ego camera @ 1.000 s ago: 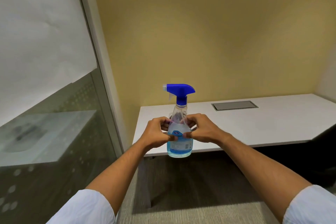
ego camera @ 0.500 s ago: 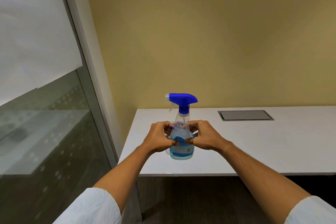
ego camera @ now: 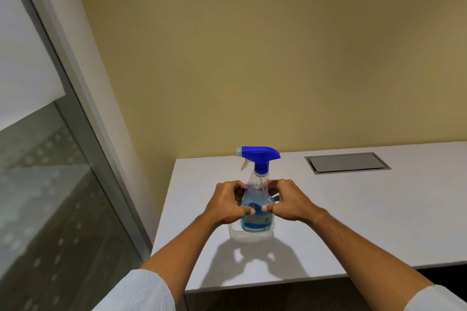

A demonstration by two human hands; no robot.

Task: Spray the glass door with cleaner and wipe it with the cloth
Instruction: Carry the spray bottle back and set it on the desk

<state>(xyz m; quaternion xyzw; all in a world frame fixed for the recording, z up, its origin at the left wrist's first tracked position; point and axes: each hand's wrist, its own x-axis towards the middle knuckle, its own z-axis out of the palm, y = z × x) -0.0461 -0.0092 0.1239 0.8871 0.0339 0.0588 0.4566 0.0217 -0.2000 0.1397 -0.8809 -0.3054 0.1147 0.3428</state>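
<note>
A clear spray bottle (ego camera: 257, 219) with blue liquid and a blue trigger head stands upright over the white table (ego camera: 366, 222), its nozzle pointing left. My left hand (ego camera: 226, 206) grips its left side and my right hand (ego camera: 288, 203) grips its right side, thumbs meeting on the label. The bottle's base sits at or just above the table top, over a faint clear tray-like outline; contact cannot be told. The glass door (ego camera: 50, 197) with a frosted upper part and dotted pattern fills the left side. No cloth is in view.
A grey metal cable hatch (ego camera: 347, 163) is set flush in the table at the back right. A yellow wall (ego camera: 252, 58) rises behind the table. The door's grey frame (ego camera: 83, 121) runs diagonally between glass and wall. Dark floor shows under the table edge.
Both hands have carried the bottle forward, from beyond the table's near edge to over the table top. The view has come closer to the table.
</note>
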